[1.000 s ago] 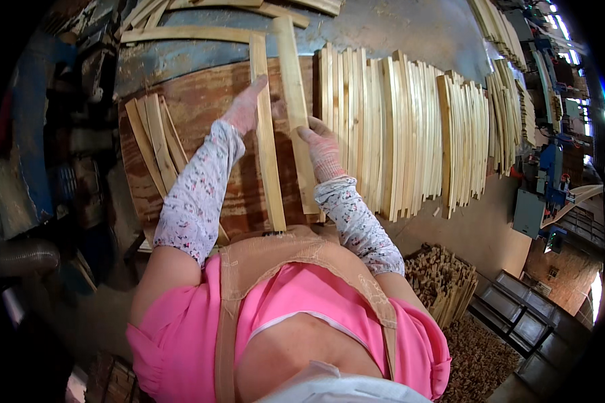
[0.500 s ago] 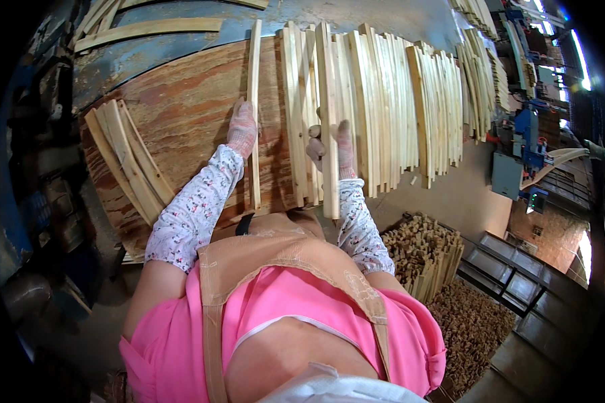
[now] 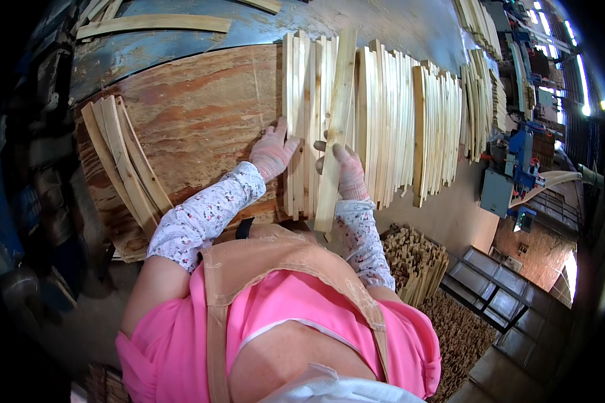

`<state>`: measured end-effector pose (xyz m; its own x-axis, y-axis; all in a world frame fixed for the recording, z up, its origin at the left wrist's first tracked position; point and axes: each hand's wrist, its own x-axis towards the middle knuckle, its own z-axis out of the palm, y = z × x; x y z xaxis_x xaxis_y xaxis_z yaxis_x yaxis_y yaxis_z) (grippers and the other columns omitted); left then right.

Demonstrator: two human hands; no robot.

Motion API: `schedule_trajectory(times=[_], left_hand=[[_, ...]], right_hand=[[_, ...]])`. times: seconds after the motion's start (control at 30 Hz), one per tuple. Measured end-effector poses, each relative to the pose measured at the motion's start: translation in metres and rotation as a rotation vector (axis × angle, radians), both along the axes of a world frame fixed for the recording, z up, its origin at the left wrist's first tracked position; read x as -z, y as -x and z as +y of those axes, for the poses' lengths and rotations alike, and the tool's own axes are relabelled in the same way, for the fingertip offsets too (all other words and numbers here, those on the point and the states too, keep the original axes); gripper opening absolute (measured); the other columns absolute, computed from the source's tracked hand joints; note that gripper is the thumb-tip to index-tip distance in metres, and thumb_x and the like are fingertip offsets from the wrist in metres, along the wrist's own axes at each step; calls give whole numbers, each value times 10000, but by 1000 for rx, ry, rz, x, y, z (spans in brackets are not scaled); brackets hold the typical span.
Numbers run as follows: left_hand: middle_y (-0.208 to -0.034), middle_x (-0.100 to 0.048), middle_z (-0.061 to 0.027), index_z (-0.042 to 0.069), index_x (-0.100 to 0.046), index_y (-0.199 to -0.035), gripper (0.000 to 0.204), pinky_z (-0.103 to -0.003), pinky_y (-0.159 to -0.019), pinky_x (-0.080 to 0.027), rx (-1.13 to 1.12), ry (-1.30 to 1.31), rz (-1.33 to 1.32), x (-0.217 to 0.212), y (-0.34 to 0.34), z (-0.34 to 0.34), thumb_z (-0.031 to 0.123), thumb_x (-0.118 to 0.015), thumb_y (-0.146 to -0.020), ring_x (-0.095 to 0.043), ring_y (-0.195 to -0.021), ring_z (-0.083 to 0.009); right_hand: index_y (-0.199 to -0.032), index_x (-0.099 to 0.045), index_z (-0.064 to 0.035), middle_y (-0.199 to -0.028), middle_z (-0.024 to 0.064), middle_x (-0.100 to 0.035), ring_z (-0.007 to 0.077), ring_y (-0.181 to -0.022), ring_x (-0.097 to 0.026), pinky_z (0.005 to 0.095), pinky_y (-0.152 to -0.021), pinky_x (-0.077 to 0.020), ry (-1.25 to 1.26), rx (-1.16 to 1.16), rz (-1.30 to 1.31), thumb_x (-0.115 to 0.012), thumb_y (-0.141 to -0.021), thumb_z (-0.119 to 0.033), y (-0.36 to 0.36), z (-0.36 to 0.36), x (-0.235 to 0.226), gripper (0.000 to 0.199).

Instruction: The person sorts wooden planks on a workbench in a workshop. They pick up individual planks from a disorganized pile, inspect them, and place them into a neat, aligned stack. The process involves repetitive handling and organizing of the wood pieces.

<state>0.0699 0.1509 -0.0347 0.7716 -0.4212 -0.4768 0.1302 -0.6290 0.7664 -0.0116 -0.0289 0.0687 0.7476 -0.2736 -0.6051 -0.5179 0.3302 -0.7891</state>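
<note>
My right hand (image 3: 349, 169), in a pale pinkish work glove, is closed around a long wooden strip (image 3: 341, 101). That strip stands out above a row of similar pale strips (image 3: 388, 121) and tilts slightly, its far end to the right. My left hand (image 3: 273, 153), gloved the same way, has its fingers stretched out. Its fingertips rest against the left side of the row's outermost strip (image 3: 289, 185). The far side of the right hand's fingers is partly hidden behind the held strip.
The strips lie on a reddish plywood board (image 3: 202, 101). Several curved wooden pieces (image 3: 124, 151) lie at its left. Beyond is a blue-grey surface (image 3: 262, 30) with more wood. Stacked short sticks (image 3: 413, 265) stand at lower right, and machines (image 3: 511, 171) farther right.
The strip beside my left hand now lies against the row, and that hand has moved right with it. The strip in my right hand has turned and tilted, its far end swinging right.
</note>
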Motion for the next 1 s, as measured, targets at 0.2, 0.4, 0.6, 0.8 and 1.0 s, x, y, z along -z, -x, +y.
schedule_trajectory(times=[0.2, 0.4, 0.6, 0.8, 1.0], left_hand=[[-1429, -640, -271, 21, -544, -1511, 580, -484, -1176, -435, -23, 224, -159, 26, -59, 44, 420, -524, -1091, -561, -1386, -410], [-1589, -541, -110, 172, -534, -1546, 525, -506, -1178, -417, -91, -448, -689, 0, -236, 125, 231, -546, -1024, -504, -1462, -354], [-1492, -604, -61, 230, -528, -1540, 527, -521, -1178, -378, 99, -888, -804, 26, -369, 211, 123, -511, -1024, -523, -1439, -263], [-1055, -624, -43, 191, -669, -1254, 353, -362, -1067, -465, 670, -991, -880, -43, -284, 189, 110, -692, -911, -618, -1110, -231], [-1139, -676, -56, 150, -670, -1160, 279, -448, -1016, -554, 581, -173, -1295, -35, -221, 166, 138, -652, -882, -663, -1125, -271]], right_hand=[[-1372, -687, -53, -1335, 165, -711, 320, -1166, -668, 434, -1038, -525, 833, -303, 59, -686, -959, -261, -31, 93, 10, 463], [-1552, -534, -42, -1601, 218, -513, 449, -1508, -421, 555, -1253, -338, 1627, -427, -30, -762, -874, -270, -9, 108, 88, 752], [-1565, -517, -54, -1575, 208, -533, 448, -1483, -440, 563, -1254, -335, 1543, -503, -54, -791, -848, -264, -18, 109, 68, 795], [-1531, -483, 72, -1466, 272, -603, 397, -1353, -584, 478, -1138, -490, 1218, -484, -360, -788, -912, -147, -127, 121, 1, 724], [-1382, -607, 35, -1229, 215, -750, 321, -1159, -724, 403, -1002, -549, 382, -771, -1, -831, -909, -279, -199, 176, 38, 610]])
